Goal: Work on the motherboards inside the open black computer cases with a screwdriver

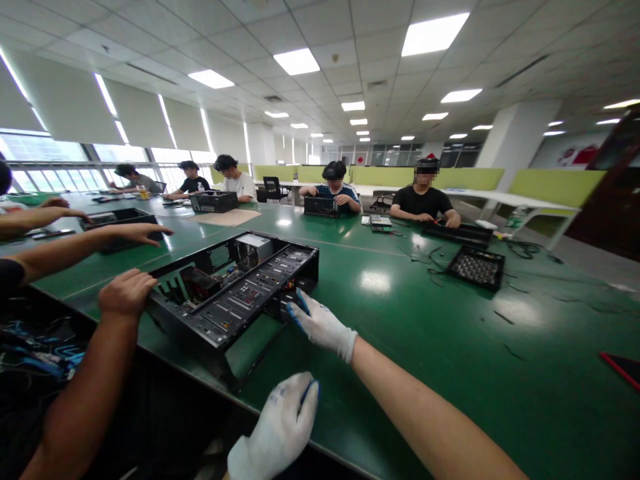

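A black computer case (250, 287) lies on its side on the green table, its top side uncovered. Inside it a silver power supply (255, 248) and some boards show. My right hand (323, 327), in a white glove with blue fingertips, is at the near right end of the case. Its fingers stretch apart; whether they touch the case I cannot tell. Lower down, at the table's front edge, my left hand (280, 420) is closed in a similar glove. Its curled fingers hide whatever may be inside. A co-worker's bare hand (127, 290) rests on the case's left end.
Across the green table (380, 320), people work on other cases (325, 205). A black slotted panel (475, 267), loose cables (435, 267) and small drives (381, 224) lie to the right. A red-edged black item (623, 370) is at far right. Blue cables (40, 353) fill the lower left.
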{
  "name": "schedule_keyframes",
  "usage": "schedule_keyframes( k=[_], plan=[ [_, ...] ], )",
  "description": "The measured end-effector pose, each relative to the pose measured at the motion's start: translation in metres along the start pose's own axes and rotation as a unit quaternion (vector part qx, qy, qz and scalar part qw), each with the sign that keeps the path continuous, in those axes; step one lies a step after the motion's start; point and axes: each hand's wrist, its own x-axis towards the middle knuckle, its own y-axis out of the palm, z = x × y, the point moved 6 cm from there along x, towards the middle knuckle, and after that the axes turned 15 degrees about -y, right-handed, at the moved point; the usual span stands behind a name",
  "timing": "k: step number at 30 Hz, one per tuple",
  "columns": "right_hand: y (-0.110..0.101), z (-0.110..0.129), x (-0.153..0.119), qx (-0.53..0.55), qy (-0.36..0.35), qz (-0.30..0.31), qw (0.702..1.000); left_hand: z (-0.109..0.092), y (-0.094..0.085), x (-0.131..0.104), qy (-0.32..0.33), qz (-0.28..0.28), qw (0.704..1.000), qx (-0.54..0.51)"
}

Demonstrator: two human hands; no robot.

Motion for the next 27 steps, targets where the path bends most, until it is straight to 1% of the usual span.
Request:
schedule_keyframes(
  k=[3,6,8,10,12,13,14,16,18,20,21,23,25,27],
  plan=[
    [0.0,-0.018,-0.023,-0.015,0.019,0.027,0.999,0.006,0.008,-0.005,-0.024,0.017,0.999,-0.016],
    [-0.01,-0.043,-0.057,-0.039,0.044,0.035,0.998,0.008,0.012,-0.01,-0.032,0.01,0.999,-0.011],
    [-0.024,-0.058,-0.081,-0.056,0.064,0.028,0.996,0.007,0.013,-0.01,-0.024,0.002,1.0,0.006],
    [-0.044,-0.07,-0.106,-0.075,0.085,0.011,0.993,0.003,0.016,-0.004,0.0,-0.004,1.0,0.015],
    [-0.067,-0.081,-0.13,-0.092,0.105,-0.011,0.99,-0.005,0.019,0.008,0.031,-0.003,1.0,-0.001],
    [-0.079,-0.087,-0.141,-0.1,0.114,-0.024,0.988,-0.009,0.022,0.016,0.039,0.008,0.999,-0.019],
    [-0.091,-0.093,-0.151,-0.109,0.123,-0.038,0.986,-0.014,0.027,0.027,0.033,0.032,0.998,-0.043],
    [-0.115,-0.107,-0.17,-0.134,0.139,-0.082,0.978,-0.023,0.041,0.051,-0.017,0.117,0.988,-0.102],
    [-0.133,-0.12,-0.186,-0.163,0.152,-0.132,0.966,-0.035,0.06,0.076,-0.082,0.22,0.96,-0.154],
    [-0.143,-0.132,-0.196,-0.182,0.16,-0.169,0.955,-0.05,0.079,0.099,-0.112,0.291,0.933,-0.181],
    [-0.145,-0.136,-0.199,-0.188,0.161,-0.18,0.952,-0.059,0.088,0.11,-0.113,0.312,0.925,-0.186],
    [-0.145,-0.141,-0.202,-0.196,0.149,-0.19,0.95,-0.075,0.106,0.129,-0.11,0.337,0.917,-0.184],
    [-0.143,-0.142,-0.202,-0.205,0.119,-0.189,0.953,-0.09,0.124,0.144,-0.108,0.345,0.915,-0.178],
    [-0.141,-0.144,-0.201,-0.219,0.081,-0.187,0.954,-0.103,0.137,0.151,-0.114,0.341,0.918,-0.169]
  ],
)
